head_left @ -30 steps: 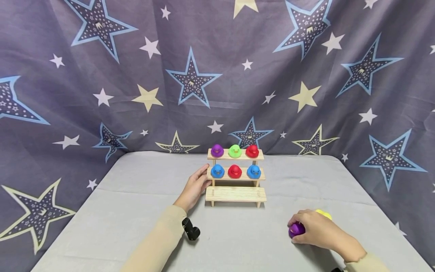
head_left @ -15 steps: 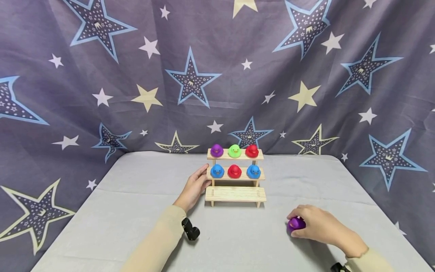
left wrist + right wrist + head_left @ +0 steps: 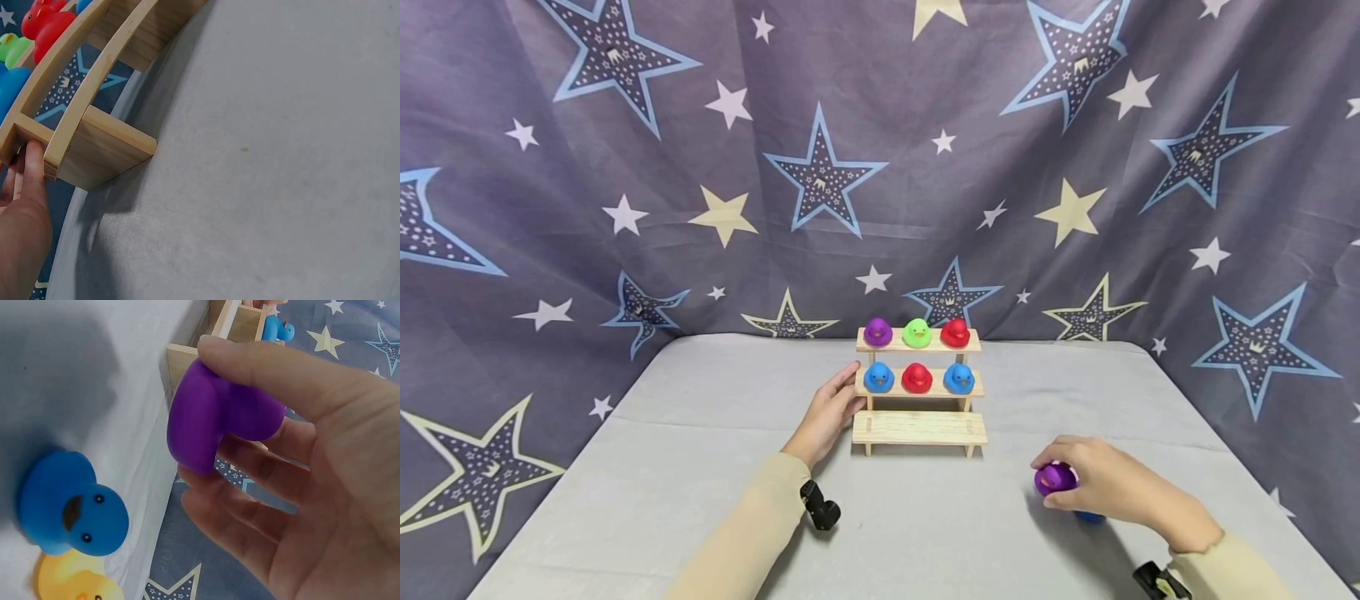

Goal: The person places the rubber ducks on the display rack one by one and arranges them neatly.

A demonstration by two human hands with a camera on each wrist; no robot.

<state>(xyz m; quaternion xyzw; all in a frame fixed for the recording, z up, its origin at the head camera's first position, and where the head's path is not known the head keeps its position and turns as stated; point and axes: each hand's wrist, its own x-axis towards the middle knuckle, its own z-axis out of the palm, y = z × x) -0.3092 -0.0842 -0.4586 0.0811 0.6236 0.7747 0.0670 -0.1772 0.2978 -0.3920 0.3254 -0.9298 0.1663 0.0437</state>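
Note:
My right hand [image 3: 1105, 483] holds a purple rubber duck [image 3: 1056, 479] between thumb and fingers, raised over the table at the right. In the right wrist view the purple duck [image 3: 200, 415] hangs clear of the tabletop. Below it sit a blue duck [image 3: 75, 506] and a yellow duck [image 3: 78, 578]; the hand mostly hides these in the head view. My left hand [image 3: 826, 421] grips the left end of a three-tier wooden stand [image 3: 920, 427], its thumb [image 3: 34, 172] just under the middle board. The stand's lowest board carries no duck.
On the top tier stand a purple duck [image 3: 877, 332], a green duck [image 3: 917, 333] and a red duck [image 3: 955, 333]. The middle tier has a blue, a red and another blue duck [image 3: 959, 379]. A star-patterned curtain [image 3: 820, 250] hangs behind the grey-covered table [image 3: 737, 383].
My right hand has lifted the purple duck up and slightly away from the front edge. Part of a blue duck now shows beneath that hand. The left hand stays at the stand.

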